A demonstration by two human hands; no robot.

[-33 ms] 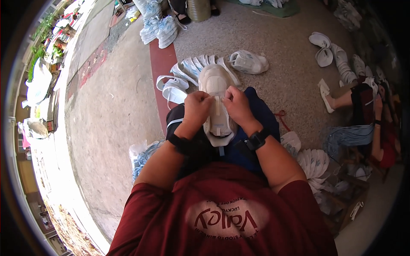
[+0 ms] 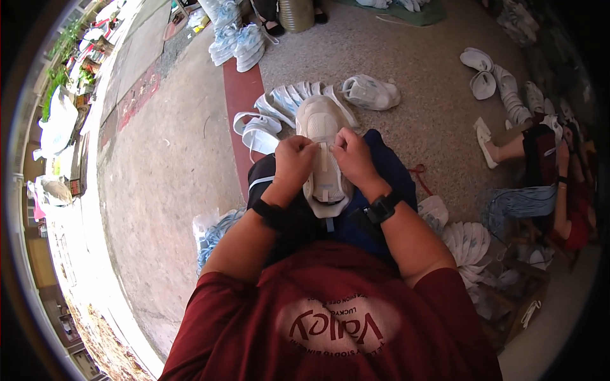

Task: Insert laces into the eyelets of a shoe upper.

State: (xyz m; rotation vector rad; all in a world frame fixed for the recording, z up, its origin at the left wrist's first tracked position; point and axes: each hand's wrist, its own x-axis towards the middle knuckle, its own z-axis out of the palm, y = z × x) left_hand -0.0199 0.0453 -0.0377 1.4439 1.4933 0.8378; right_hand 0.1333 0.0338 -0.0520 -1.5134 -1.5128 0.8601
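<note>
A white shoe upper (image 2: 318, 117) lies over my lap, its toe pointing away from me and its heel opening near my belly. My left hand (image 2: 292, 164) pinches at the left edge of its throat, thumb and fingertips pressed together. On the opposite edge, my right hand (image 2: 354, 160) is closed in a similar pinch. Between the hands shows the pale tongue (image 2: 325, 162) with a narrow strip down its middle. Whether a thin lace also sits in the fingertips is too small to tell.
Beyond my knees stand a row of nested white uppers (image 2: 289, 100) and a single upper (image 2: 372, 93). More stacked uppers (image 2: 467, 244) lie at my right, beside a seated person (image 2: 572, 209) and a bundle of blue laces (image 2: 518, 206). Bagged pale-blue items (image 2: 219, 232) are at my left.
</note>
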